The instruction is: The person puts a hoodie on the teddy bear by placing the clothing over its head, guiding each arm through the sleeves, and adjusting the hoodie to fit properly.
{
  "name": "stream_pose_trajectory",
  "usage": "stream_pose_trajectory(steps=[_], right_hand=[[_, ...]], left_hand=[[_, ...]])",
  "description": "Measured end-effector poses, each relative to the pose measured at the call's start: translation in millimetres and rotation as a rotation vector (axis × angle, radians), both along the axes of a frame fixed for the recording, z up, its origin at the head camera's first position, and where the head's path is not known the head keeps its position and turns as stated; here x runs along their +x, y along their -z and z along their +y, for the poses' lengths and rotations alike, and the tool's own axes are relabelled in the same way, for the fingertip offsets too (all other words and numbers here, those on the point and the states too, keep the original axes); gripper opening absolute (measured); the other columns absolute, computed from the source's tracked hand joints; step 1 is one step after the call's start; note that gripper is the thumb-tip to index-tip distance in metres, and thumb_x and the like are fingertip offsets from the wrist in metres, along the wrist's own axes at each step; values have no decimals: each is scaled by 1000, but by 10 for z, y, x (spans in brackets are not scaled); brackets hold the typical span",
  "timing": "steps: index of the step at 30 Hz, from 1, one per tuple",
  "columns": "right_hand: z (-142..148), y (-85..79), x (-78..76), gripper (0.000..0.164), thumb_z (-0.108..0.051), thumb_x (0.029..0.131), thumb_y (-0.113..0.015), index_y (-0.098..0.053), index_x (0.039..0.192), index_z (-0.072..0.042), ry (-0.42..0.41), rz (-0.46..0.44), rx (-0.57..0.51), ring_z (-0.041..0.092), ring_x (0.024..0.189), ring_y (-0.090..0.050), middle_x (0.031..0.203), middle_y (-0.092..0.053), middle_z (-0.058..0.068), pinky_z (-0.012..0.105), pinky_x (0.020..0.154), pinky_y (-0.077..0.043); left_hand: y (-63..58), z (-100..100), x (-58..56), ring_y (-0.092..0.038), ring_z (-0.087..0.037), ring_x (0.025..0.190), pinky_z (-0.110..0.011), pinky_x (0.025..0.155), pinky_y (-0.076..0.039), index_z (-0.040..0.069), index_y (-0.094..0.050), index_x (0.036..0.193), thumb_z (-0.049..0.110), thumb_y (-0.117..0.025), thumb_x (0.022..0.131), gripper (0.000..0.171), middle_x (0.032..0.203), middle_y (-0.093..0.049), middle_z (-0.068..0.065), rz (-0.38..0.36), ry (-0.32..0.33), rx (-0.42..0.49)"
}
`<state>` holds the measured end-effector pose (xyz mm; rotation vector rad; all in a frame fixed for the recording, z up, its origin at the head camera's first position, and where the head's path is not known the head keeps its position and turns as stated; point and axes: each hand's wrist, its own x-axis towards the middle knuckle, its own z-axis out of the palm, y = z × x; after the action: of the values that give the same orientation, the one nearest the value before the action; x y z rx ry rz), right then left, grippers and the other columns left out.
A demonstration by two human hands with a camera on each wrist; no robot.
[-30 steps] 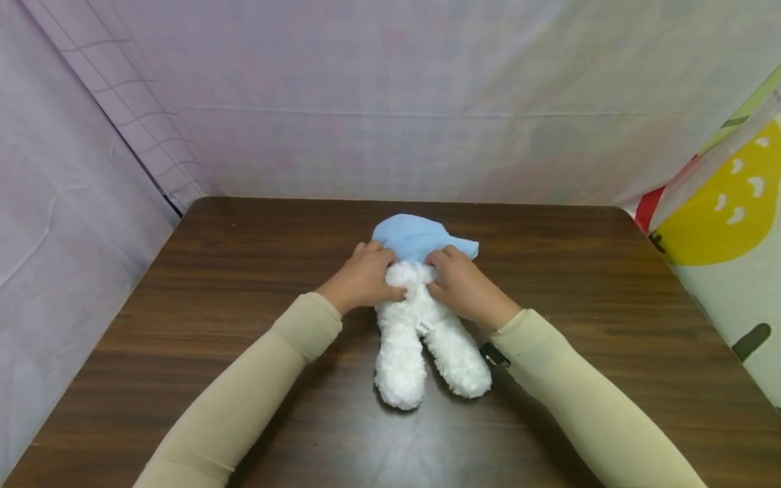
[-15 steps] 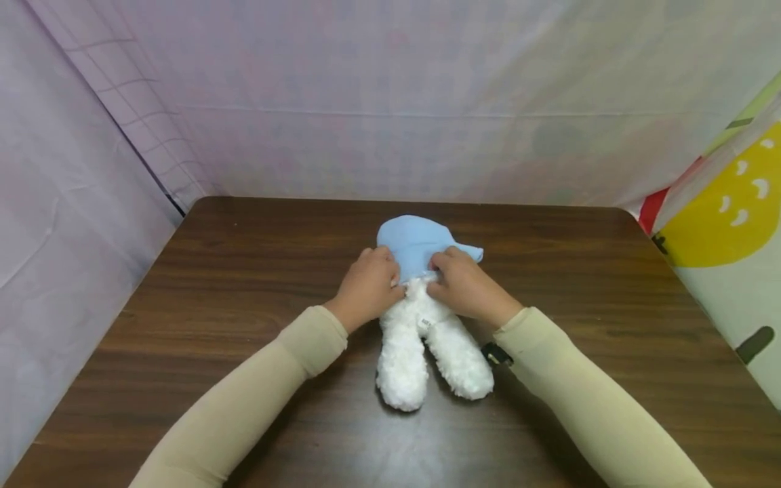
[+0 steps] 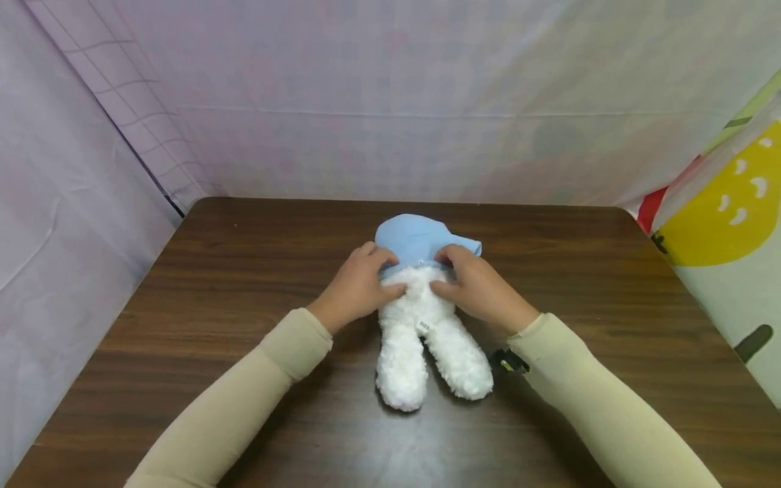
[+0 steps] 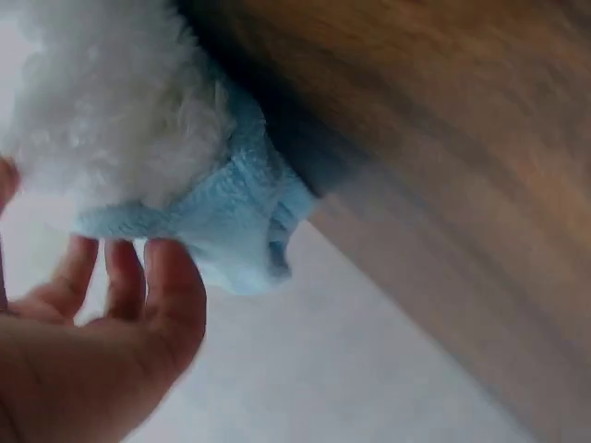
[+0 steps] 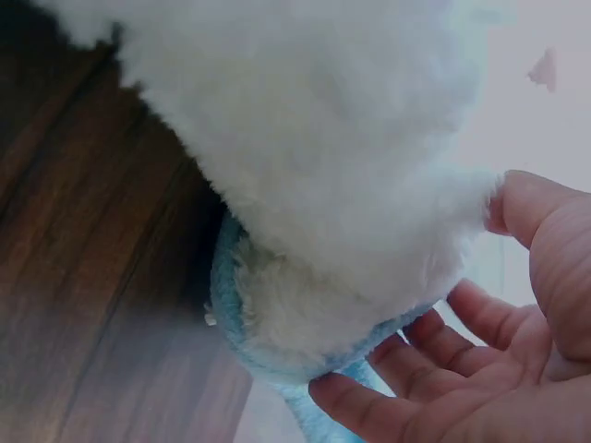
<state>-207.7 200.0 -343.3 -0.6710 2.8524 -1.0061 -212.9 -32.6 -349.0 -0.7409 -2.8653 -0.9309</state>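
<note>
A fluffy white plush toy [image 3: 404,366] lies on the brown table with its two legs toward me and a small white tag [image 3: 424,326] between them. Light blue fabric [image 3: 415,234], like a garment, covers its far end, and a narrow part sticks out to the right. My left hand [image 3: 360,281] is at the toy's left side, fingertips at the hem [image 4: 129,220] and thumb by the fur. On the other side, my right hand [image 3: 482,285] touches the hem with extended fingers [image 5: 355,406], its thumb against the white fur. The toy's head is not visible.
The wooden table [image 3: 244,271] has a straight far edge just beyond the blue fabric. Pale curtains [image 3: 390,102] hang behind and at the left. A printed cloth with a yellow shape [image 3: 720,210] hangs at the right.
Half a second ago both hands pinched the hem and drew it toward the legs. Now the hem sits farther back, more white fur shows, and the hands have loosened and moved apart.
</note>
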Motion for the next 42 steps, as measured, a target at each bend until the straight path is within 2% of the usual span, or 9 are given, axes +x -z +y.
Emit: stream_pose_trajectory(steps=[6,12,16,19,22,27,31,37,42], right_hand=[[8,-12,-28,34,-20,94,-68,-59,119,2,-26,33,44,28,103,-56,116,-59,16,45,89,-46],[-34,-49,-32,39,-22,96,-67,-59,127,0,-51,13,54,28,107,-60,122,-63,15,46,91,-47],[-63,-57,-41,56,-23,96,-66,-46,144,0,-64,-30,62,31,128,-51,141,-52,17,48,105,-40],[-85,-56,-50,58,-23,96,-67,-44,145,0,-69,-25,71,31,128,-50,142,-52,17,47,105,-40],[-103,-48,-48,54,-21,96,-67,-47,141,2,-74,-6,71,32,124,-53,137,-55,19,48,102,-42],[-123,-35,-42,53,-19,97,-64,-48,141,6,-102,11,99,37,127,-50,138,-53,25,50,104,-40],[-139,-25,-40,49,-18,96,-64,-52,137,8,-98,36,128,36,120,-54,132,-55,25,49,100,-44],[-182,-1,-40,28,-15,92,-64,-60,111,6,-83,106,135,28,94,-58,105,-61,16,44,84,-48],[-230,11,-28,19,-14,91,-62,-60,101,2,-67,123,162,27,87,-54,100,-57,14,42,78,-47]], left_hand=[[-29,-73,-82,-57,-18,91,-36,82,-48,8,-70,117,20,-59,101,23,104,-61,-6,-103,43,96],[-36,-51,-129,-52,-20,69,-36,69,-45,7,-64,108,18,-46,107,21,84,-59,-7,-115,-39,69],[-12,-11,-177,-51,-20,69,-36,68,-44,9,-58,112,21,-42,108,21,86,-58,-6,-156,-99,39],[12,18,-203,-52,-20,74,-36,68,-44,11,-54,107,21,-45,107,14,90,-57,-5,-125,-119,21],[11,31,-190,-52,-20,81,-35,71,-44,11,-58,105,17,-50,105,10,93,-55,-5,-38,-109,1],[-39,21,-96,-53,-22,91,-35,80,-47,8,-72,117,14,-52,103,25,102,-58,-6,68,-61,-106],[-83,2,-25,-54,-28,101,-39,87,-46,1,-64,130,21,-50,104,36,114,-58,-13,24,1,-165],[-103,-65,26,-47,-29,118,-41,102,-40,-2,-50,142,31,-56,98,55,128,-48,-16,-94,107,-184],[-75,-46,46,-47,-30,115,-40,99,-42,-2,-55,136,27,-63,95,51,124,-48,-15,-83,92,-195]])
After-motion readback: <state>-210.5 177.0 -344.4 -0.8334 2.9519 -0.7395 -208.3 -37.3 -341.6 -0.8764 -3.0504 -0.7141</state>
